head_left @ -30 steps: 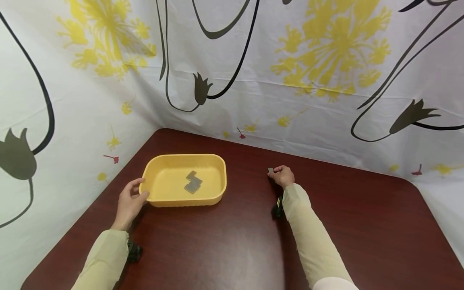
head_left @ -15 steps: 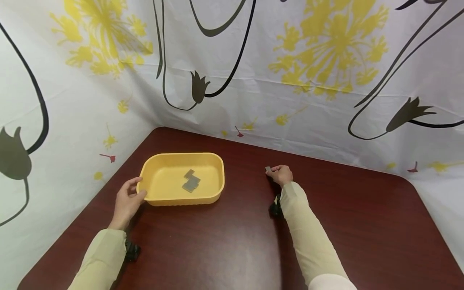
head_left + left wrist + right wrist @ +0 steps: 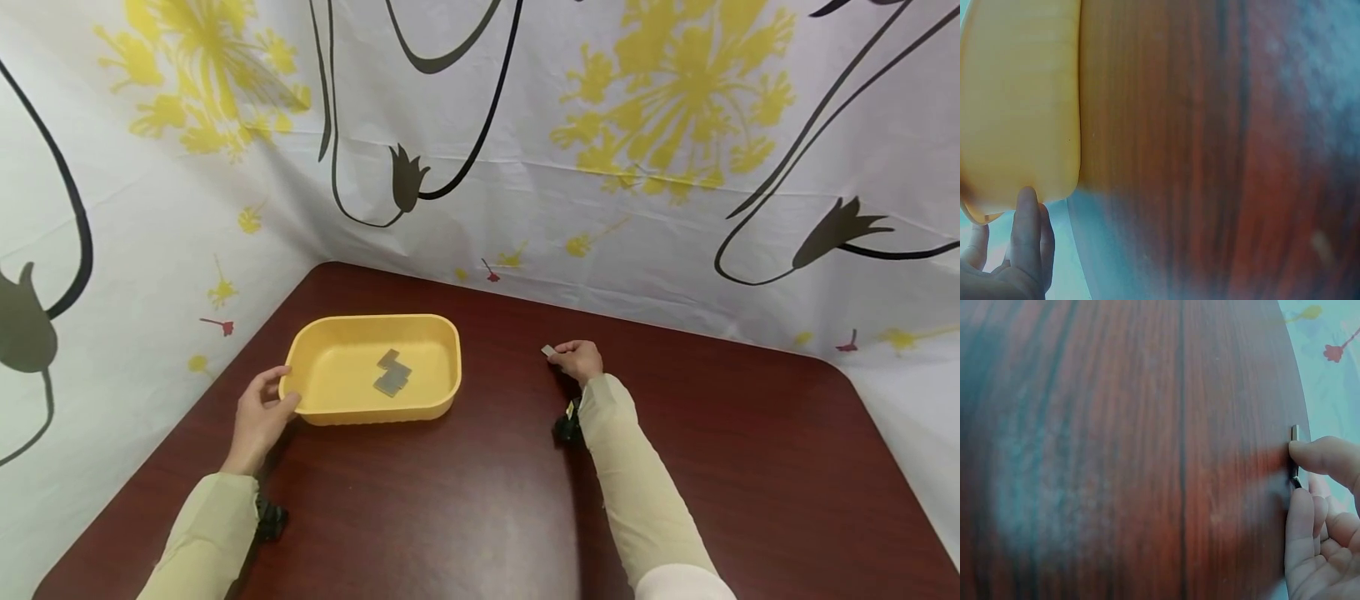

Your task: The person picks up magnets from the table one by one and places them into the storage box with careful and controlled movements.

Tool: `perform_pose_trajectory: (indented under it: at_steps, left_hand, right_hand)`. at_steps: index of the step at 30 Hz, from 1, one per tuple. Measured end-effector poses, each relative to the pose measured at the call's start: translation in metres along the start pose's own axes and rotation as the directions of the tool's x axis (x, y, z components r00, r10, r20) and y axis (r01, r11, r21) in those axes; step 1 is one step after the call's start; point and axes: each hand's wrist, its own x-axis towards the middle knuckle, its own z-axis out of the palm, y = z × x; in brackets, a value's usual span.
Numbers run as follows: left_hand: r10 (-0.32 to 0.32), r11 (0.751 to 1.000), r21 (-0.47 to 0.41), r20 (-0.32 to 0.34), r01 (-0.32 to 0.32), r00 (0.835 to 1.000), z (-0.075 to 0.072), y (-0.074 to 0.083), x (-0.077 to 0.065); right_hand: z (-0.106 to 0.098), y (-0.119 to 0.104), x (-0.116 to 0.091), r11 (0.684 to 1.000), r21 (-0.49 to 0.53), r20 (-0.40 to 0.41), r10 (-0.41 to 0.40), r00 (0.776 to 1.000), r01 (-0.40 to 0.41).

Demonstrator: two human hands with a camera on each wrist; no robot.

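A shallow yellow plastic bin (image 3: 408,412) with rounded corners stands on the dark red-brown table, left of centre. My left hand (image 3: 258,421) holds its left end, thumb at the front corner of the rim and fingers along the side. In the left wrist view, fingertips (image 3: 1027,199) press against the outer wall. Several flat grey tiles (image 3: 393,379) lie overlapping on the bin's floor. Right of the bin, my right hand (image 3: 583,363) pinches one small thin grey square tile (image 3: 548,351) between thumb and fingers; the right wrist view shows that tile (image 3: 1295,434) edge-on.
The wooden table (image 3: 450,517) reaches to a white patterned cloth (image 3: 480,183) hanging along its back and left sides. Black wrist cameras (image 3: 567,425) sit under both forearms.
The tile pinched in my right hand has turned, showing more of its flat face. The whole head view has shifted slightly; my left hand keeps its hold on the bin.
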Motion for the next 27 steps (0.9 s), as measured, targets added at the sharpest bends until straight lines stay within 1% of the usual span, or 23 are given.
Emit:
perform_pose_trajectory:
  at_steps: [5, 10, 16, 20, 27]
  left_hand:
    - [-0.003, 1.000, -0.005, 0.003, 0.003, 1.000, 0.0001, 0.0006, -0.0003]
    - [-0.005, 1.000, -0.003, -0.014, 0.005, 1.000, 0.0004, 0.0016, -0.0002]
    - [-0.004, 1.000, 0.009, -0.016, 0.004, 1.000, 0.0006, 0.0011, -0.0010]
    - [0.000, 1.000, 0.001, -0.015, 0.000, 1.000, 0.0004, 0.0004, -0.0009]
    - [0.002, 1.000, -0.007, -0.012, -0.002, 1.000, 0.0008, 0.0008, -0.0013]
  right_hand:
    - [-0.0001, 0.0011, -0.0012, 1.000, 0.000, 0.016, -0.014, 1.000, 0.014]
    - [0.0000, -0.0006, -0.0034, 0.999, 0.001, 0.028, -0.041, 0.999, 0.041]
    - [-0.0002, 0.0001, -0.0051, 0.999, -0.002, 0.021, -0.039, 0.999, 0.039]
    - [-0.0005, 0.0009, -0.0062, 0.999, -0.006, 0.030, -0.032, 0.999, 0.032]
    - [-0.0023, 0.0015, -0.0071, 0.998, -0.020, 0.048, -0.055, 0.997, 0.056]
